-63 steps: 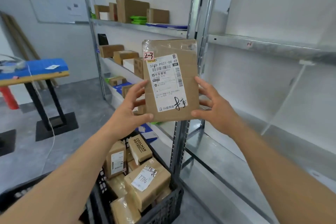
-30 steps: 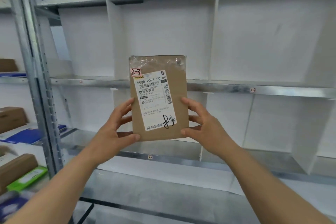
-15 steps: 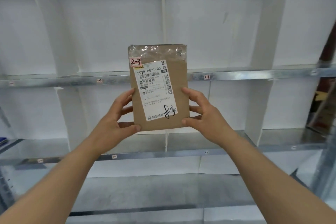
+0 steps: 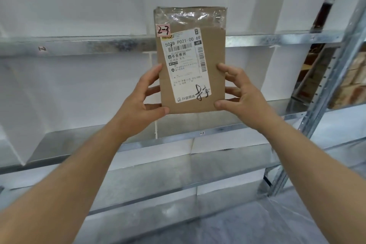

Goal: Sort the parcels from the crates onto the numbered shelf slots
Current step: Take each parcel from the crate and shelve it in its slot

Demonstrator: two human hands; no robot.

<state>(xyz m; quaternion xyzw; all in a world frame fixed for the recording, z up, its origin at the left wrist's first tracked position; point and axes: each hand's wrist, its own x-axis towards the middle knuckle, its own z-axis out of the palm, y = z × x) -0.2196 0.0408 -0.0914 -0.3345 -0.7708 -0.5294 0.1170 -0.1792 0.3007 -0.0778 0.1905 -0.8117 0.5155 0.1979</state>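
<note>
I hold a flat brown cardboard parcel [image 4: 213, 61] upright in front of the shelf. It carries a white shipping label and a small pink tag handwritten "2-3". My left hand [image 4: 141, 103] grips its lower left edge, thumb on the front. My right hand [image 4: 240, 95] grips the lower right edge the same way. Behind the parcel runs a metal shelf rail [image 4: 99, 46] with a small number tag. A lower rail [image 4: 202, 133] bears a tag reading about "2-3", just below the parcel.
White divider panels [image 4: 11, 109] split the shelf levels into slots, and the slots in view hold nothing. A perforated metal upright [image 4: 324, 93] stands at the right, with stacked brown boxes [image 4: 354, 77] beyond it. No crates are in view.
My view has swung right along the shelf, from the crate and filled shelves to bare slots. Both hands keep the same hold on the parcel, now in front of slots near the right upright.
</note>
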